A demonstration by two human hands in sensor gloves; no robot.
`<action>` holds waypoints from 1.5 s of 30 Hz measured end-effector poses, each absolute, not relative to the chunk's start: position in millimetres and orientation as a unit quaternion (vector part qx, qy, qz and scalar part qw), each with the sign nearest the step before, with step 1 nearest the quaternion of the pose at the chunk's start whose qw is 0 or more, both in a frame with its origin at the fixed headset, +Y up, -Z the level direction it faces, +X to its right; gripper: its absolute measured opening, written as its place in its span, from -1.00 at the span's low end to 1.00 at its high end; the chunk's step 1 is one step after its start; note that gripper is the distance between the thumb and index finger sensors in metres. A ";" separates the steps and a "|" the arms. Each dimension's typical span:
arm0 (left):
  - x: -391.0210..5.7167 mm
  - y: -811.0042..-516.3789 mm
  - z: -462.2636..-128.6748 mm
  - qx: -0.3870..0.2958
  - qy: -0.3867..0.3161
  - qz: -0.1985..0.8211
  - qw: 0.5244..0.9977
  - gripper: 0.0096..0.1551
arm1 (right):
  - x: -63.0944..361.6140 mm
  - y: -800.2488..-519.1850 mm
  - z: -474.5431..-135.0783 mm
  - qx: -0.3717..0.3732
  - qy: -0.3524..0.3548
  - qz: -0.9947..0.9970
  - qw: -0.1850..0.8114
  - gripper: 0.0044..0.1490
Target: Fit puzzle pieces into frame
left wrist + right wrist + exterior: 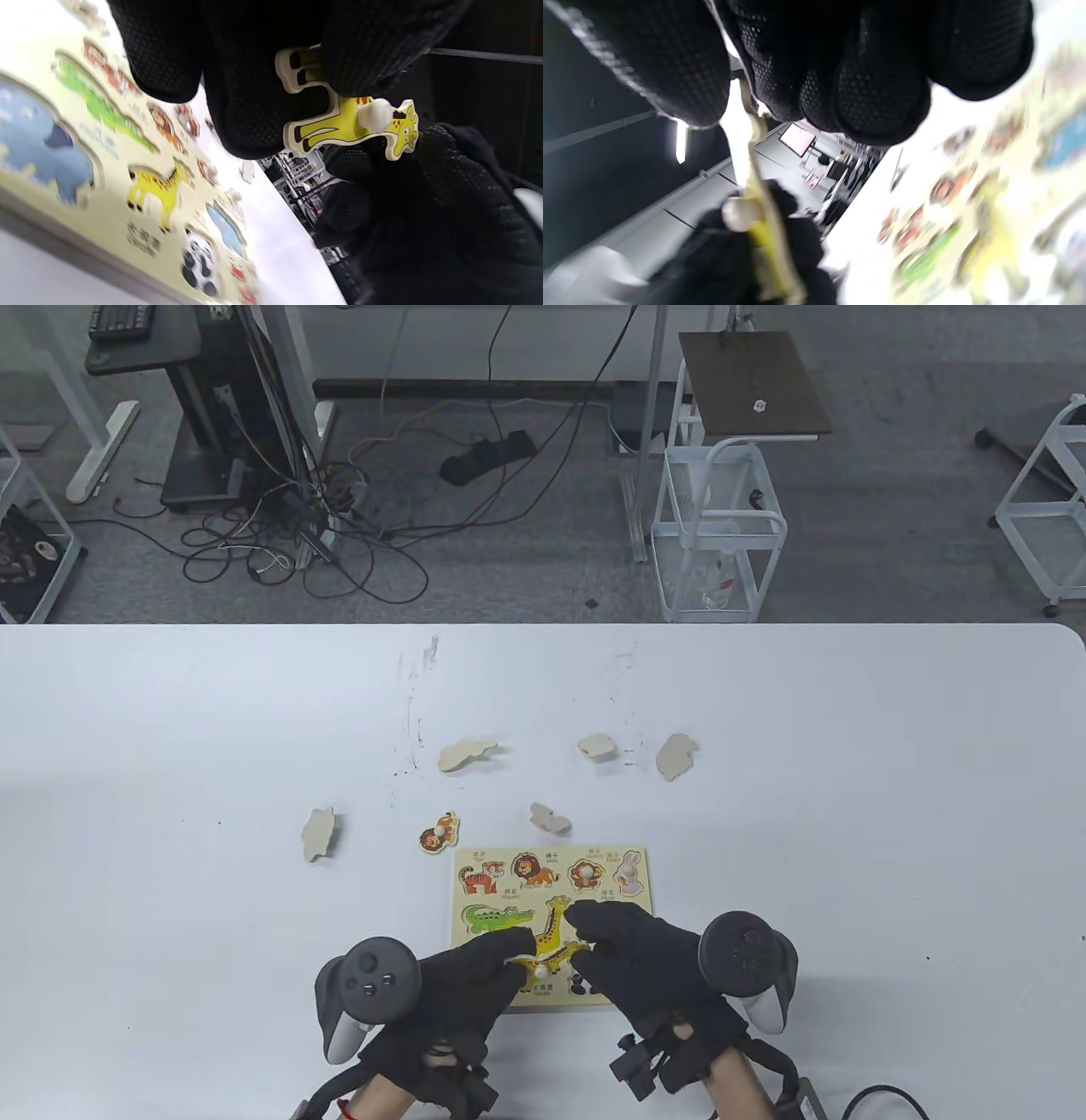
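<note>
The yellow puzzle frame (463, 862) lies flat near the table's front edge, printed with animals. Both hands hold one yellow giraffe piece (550, 957) with a white knob just above the frame's lower middle. My left hand (506, 954) grips its leg end, seen close in the left wrist view (339, 123). My right hand (587, 926) pinches its other end. In the right wrist view the piece (763, 237) shows edge-on. The printed giraffe slot (157, 190) lies under the hands. The frame's lower row is partly hidden by the gloves.
Several loose pieces lie beyond the frame: a face-up brown animal piece (439, 832) and face-down ones (319, 833), (465, 754), (548, 817), (596, 746), (675, 755). A piece with a white knob (585, 872) sits in the frame's top row.
</note>
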State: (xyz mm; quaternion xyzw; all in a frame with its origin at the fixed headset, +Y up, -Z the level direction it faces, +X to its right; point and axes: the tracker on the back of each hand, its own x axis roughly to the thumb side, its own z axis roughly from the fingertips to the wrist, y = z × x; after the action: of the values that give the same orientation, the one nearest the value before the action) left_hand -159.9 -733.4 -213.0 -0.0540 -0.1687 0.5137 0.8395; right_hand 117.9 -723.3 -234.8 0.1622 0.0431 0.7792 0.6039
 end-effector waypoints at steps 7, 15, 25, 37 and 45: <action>-155.0 -741.3 -216.3 -0.102 -0.171 0.544 0.815 -0.50 | 110.4 -742.7 -239.3 0.148 0.124 0.718 0.669 -0.42; -138.9 -712.0 -194.3 0.089 -0.230 0.280 0.928 -0.35 | 116.5 -741.0 -240.5 0.125 0.065 0.763 0.631 -0.41; -114.4 -702.6 -170.6 0.175 -0.271 0.133 0.937 -0.43 | 103.1 -736.5 -230.5 0.098 0.059 0.812 0.572 -0.38; -98.6 -703.5 -163.0 0.216 -0.296 0.045 0.929 -0.46 | 100.8 -741.7 -231.6 0.091 0.091 0.791 0.599 -0.30; -93.2 -696.2 -168.7 0.164 -0.280 0.030 0.945 -0.46 | 118.1 -726.9 -230.2 0.076 0.023 0.859 0.506 -0.20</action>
State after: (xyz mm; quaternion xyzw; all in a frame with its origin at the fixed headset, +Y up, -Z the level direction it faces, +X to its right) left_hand -93.2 -696.2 -168.7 0.1640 -0.2801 0.0302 0.9454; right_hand 118.1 -726.9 -230.2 0.0764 0.0229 0.8588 0.5061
